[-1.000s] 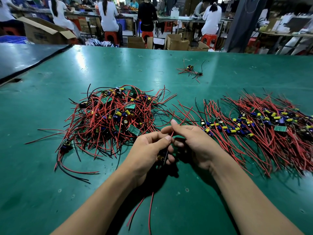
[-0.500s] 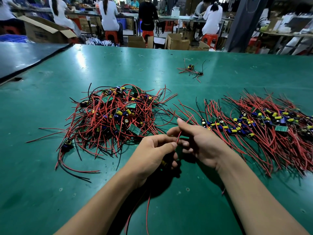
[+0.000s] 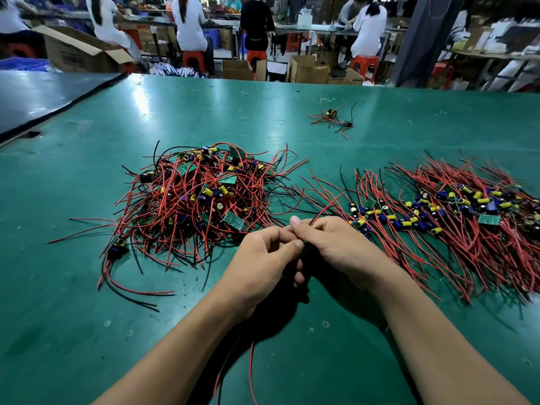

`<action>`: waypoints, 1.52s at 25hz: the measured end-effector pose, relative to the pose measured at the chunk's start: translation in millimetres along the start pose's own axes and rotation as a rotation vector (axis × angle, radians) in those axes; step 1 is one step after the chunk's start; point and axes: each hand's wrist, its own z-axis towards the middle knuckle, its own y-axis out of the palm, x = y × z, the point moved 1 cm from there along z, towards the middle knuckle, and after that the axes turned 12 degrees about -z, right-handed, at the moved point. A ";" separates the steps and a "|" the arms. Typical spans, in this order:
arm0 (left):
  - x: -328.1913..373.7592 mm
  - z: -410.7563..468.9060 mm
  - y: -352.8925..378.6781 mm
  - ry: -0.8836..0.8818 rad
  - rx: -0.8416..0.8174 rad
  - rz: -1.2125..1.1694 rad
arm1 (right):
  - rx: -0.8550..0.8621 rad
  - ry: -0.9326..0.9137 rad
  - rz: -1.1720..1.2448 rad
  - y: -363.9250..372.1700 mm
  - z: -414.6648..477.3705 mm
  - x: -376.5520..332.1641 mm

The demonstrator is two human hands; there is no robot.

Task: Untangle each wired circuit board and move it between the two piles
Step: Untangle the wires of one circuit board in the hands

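A tangled pile (image 3: pixel 195 200) of small green circuit boards with red and black wires lies left of centre on the green table (image 3: pixel 73 331). A flatter, combed-out pile (image 3: pixel 455 217) spreads to the right. Between them my left hand (image 3: pixel 263 270) and my right hand (image 3: pixel 336 244) meet, fingers curled round one wired circuit board that is mostly hidden inside them. Its red wire (image 3: pixel 324 210) sticks up past my right fingers. More of its red wires (image 3: pixel 252 366) trail down toward me between my forearms.
A small separate bunch of wired boards (image 3: pixel 331 119) lies far back on the table. A dark mat (image 3: pixel 43 95) borders the table at the far left. Beyond the far edge, people sit on red stools among cardboard boxes (image 3: pixel 236 68).
My hands have closed together and shifted slightly up; my right fingers, stretched out earlier, now curl over the wire, and the trailing wires have slid a little between my forearms.
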 end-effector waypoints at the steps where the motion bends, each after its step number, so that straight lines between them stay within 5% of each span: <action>1: 0.5 0.2 -0.2 -0.010 -0.006 0.004 | 0.015 -0.009 -0.034 -1.8 1.1 1.5; 10: 1.8 0.1 0.3 -0.011 -0.048 0.074 | 0.405 -0.008 -0.344 -16.2 12.0 9.0; 18: 4.9 0.6 -1.8 -0.045 -0.064 0.039 | 0.697 -0.176 -0.326 -17.7 12.9 9.9; 21: 5.0 0.7 -2.4 -0.056 -0.072 0.025 | 0.626 -0.152 -0.240 -15.8 17.2 15.6; 25: 2.6 0.8 -3.1 -0.045 -0.039 -0.024 | 0.331 -0.018 0.224 -14.1 16.8 13.7; 30: 0.5 3.0 -2.7 -0.016 -0.016 -0.082 | 0.017 0.000 0.193 5.7 12.0 17.8; 38: 3.6 1.0 -4.7 -0.037 -0.070 -0.018 | 0.299 0.014 -0.004 -19.6 15.1 19.5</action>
